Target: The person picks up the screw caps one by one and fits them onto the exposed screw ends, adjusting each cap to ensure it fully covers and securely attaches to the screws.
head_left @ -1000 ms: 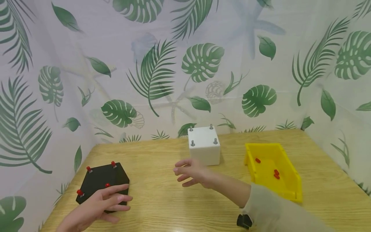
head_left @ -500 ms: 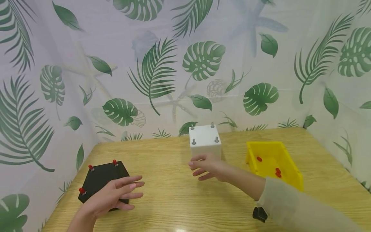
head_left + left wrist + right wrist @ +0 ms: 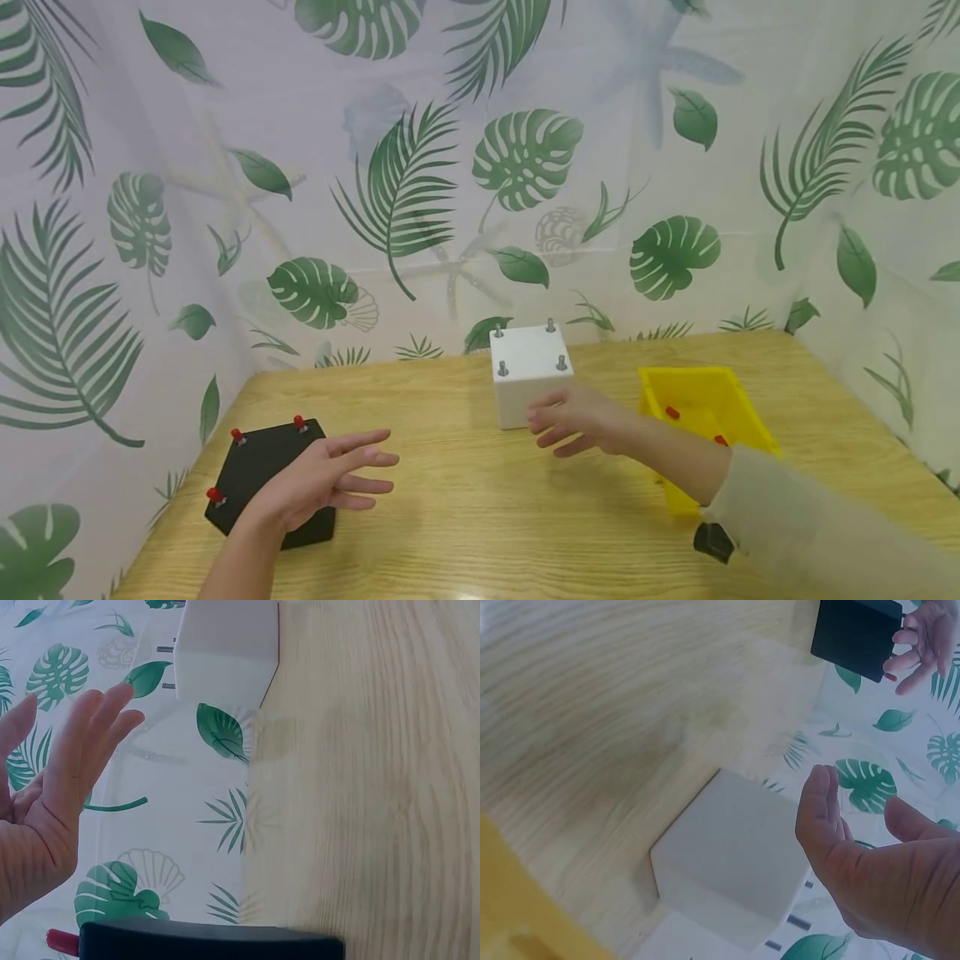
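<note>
Left hand: fingers [image 3: 367, 460] extended and apart, gripping nothing; the left hand [image 3: 330, 475] is above the black block's right side.
Right hand: fingers loosely bent, gripping nothing; the right hand [image 3: 576, 421] covers part of the white block's front in the head view; contact cannot be told.
Black block [image 3: 258, 462]: on the tabletop [image 3: 450, 517], at the left, three red caps [image 3: 215, 495] showing on its top.
White block [image 3: 528, 354]: near the back edge, four metal posts [image 3: 561, 362] upright at its corners.
Yellow bin [image 3: 686, 379]: right of the white block, red pieces [image 3: 672, 412] inside, partly hidden by the right forearm.
Backdrop [image 3: 442, 192]: white cloth printed with green leaves.
</note>
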The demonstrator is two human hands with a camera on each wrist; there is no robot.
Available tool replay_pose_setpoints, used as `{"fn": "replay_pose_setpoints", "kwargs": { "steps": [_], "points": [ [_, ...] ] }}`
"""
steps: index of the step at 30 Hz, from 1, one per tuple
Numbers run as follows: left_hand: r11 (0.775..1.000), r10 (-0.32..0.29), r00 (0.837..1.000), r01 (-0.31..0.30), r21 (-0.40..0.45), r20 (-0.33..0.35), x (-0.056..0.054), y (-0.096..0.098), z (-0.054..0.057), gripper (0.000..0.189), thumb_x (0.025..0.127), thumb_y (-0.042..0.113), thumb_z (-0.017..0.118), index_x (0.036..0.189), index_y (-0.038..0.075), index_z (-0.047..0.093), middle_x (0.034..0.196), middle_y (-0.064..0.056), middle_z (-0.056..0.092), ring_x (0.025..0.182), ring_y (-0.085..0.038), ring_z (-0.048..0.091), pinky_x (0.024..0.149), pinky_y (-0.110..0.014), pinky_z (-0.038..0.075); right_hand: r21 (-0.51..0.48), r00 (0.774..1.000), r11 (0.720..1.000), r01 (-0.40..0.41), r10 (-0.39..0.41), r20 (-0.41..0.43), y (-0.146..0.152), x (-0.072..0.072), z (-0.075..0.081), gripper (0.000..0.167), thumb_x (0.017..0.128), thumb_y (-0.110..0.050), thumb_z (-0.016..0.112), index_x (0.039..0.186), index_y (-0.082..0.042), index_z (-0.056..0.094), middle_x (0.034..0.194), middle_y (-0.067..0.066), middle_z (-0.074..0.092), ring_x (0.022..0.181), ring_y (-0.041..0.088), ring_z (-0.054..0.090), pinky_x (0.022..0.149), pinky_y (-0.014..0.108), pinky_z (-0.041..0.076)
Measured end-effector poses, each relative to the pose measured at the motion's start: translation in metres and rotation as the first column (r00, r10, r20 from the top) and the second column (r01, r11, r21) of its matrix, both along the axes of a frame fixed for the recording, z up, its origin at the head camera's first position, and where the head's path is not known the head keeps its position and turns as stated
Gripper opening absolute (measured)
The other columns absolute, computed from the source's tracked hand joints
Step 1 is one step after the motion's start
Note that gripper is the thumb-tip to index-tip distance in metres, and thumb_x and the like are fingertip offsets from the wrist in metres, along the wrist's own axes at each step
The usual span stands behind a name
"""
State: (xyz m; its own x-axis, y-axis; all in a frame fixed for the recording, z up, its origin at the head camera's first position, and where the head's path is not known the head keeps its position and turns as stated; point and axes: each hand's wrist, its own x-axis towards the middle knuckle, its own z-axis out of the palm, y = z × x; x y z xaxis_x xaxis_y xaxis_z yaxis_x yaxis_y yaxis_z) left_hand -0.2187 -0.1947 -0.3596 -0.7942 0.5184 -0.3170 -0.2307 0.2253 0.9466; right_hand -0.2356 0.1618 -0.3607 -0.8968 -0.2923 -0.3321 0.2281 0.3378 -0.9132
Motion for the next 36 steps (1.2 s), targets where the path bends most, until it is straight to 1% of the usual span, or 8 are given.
{"fn": "replay_pose_setpoints", "kwargs": {
  "steps": [4,6,11,14,21,27,31,36],
  "points": [
    [1.0,0.006,1.0,-0.006,0.005,-0.014,-0.008,0.004,0.002,0.065,0.096,0.033,0.054,0.147,0.002,0.029,0.138,-0.023,0.048,0.106,-0.027,0.064,0.081,-0.036,0.055,0.041,1.0,0.999,-0.001,0.001,0.017,0.01,-0.002,0.004,0.037,0.092,-0.02,0.059,0.118,0.007,0.054,0.106,0.017,0.065,0.092,0.027,0.066,0.079,0.042,0.056],
    [1.0,0.012,1.0,-0.011,0.003,-0.02,-0.012,0.006,0.003,0.065,0.096,0.034,0.054,0.147,0.002,0.03,0.138,-0.024,0.048,0.106,-0.027,0.064,0.081,-0.036,0.055,0.053,1.0,0.999,0.001,-0.003,0.028,0.015,-0.004,0.004,0.036,0.092,-0.019,0.059,0.116,0.007,0.055,0.103,0.015,0.066,0.089,0.024,0.066,0.079,0.041,0.056],
    [1.0,0.016,0.999,-0.016,-0.008,-0.033,-0.021,0.012,0.004,0.066,0.095,0.036,0.055,0.146,0.002,0.032,0.138,-0.024,0.047,0.11,-0.027,0.063,0.084,-0.037,0.054,0.063,0.999,0.998,0.018,-0.021,0.045,0.027,-0.008,0.002,0.034,0.092,-0.017,0.058,0.114,0.009,0.057,0.095,0.01,0.068,0.086,0.022,0.067,0.077,0.04,0.056],
    [1.0,0.018,0.999,-0.019,-0.009,-0.035,-0.026,0.016,0.001,0.065,0.094,0.037,0.056,0.146,0.003,0.034,0.139,-0.024,0.047,0.111,-0.028,0.062,0.085,-0.037,0.054,0.067,0.999,0.997,0.022,-0.025,0.048,0.035,-0.012,0.003,0.035,0.093,-0.017,0.057,0.115,0.01,0.055,0.098,0.014,0.068,0.087,0.024,0.067,0.078,0.04,0.056],
    [1.0,0.022,1.0,-0.022,-0.008,-0.016,-0.042,0.03,-0.009,0.062,0.094,0.035,0.056,0.144,0.004,0.037,0.135,-0.024,0.051,0.105,-0.027,0.065,0.082,-0.036,0.055,0.114,0.993,0.992,0.058,-0.069,0.1,0.048,-0.021,0.007,0.028,0.09,-0.013,0.059,0.109,0.008,0.058,0.098,0.015,0.066,0.083,0.022,0.067,0.076,0.037,0.056],
    [1.0,0.012,1.0,-0.013,-0.025,-0.022,-0.056,0.046,-0.014,0.059,0.095,0.034,0.056,0.143,0.005,0.038,0.131,-0.021,0.056,0.1,-0.026,0.067,0.079,-0.035,0.056,0.116,0.987,0.991,0.07,-0.086,0.136,0.058,-0.031,0.009,0.041,0.093,-0.015,0.056,0.123,0.01,0.046,0.109,0.021,0.062,0.087,0.023,0.065,0.078,0.037,0.056],
    [0.999,-0.012,0.999,0.01,-0.041,-0.034,-0.062,0.059,-0.014,0.059,0.095,0.033,0.055,0.143,0.004,0.039,0.128,-0.019,0.058,0.1,-0.025,0.067,0.078,-0.035,0.056,0.109,0.984,0.99,0.088,-0.103,0.148,0.063,-0.037,0.01,0.044,0.095,-0.015,0.051,0.128,0.011,0.04,0.116,0.026,0.057,0.091,0.025,0.065,0.08,0.037,0.055],
    [0.998,0.001,1.0,-0.002,-0.057,-0.023,-0.07,0.071,-0.015,0.059,0.094,0.034,0.057,0.141,0.003,0.041,0.125,-0.017,0.061,0.1,-0.025,0.068,0.078,-0.035,0.056,0.13,0.977,0.986,0.106,-0.127,0.172,0.066,-0.046,0.011,0.046,0.097,-0.018,0.047,0.133,0.01,0.037,0.128,0.03,0.051,0.1,0.03,0.063,0.083,0.037,0.055]
  ]
}}
